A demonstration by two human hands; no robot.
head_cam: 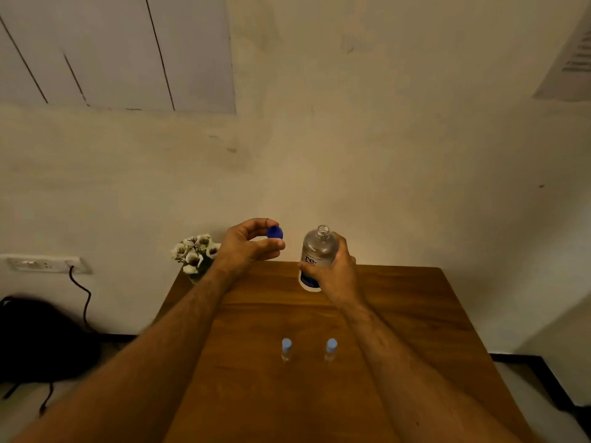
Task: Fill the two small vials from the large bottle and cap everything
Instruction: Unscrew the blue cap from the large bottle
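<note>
My right hand (332, 271) grips the large clear bottle (318, 251) around its lower body, holding it above the far part of the wooden table (399, 314). The bottle's neck is uncapped and it leans slightly. My left hand (248, 244) pinches the dark blue cap (274, 232) between thumb and fingers, a short way left of the bottle's mouth. Two small vials stand upright near the table's middle, the left vial (286, 348) and the right vial (331, 348), each wearing a light blue cap.
A small pot of white flowers (195, 252) stands at the table's far left corner against the wall. A dark bag (41, 340) lies on the floor at left, below a wall socket (48, 264) with a cable.
</note>
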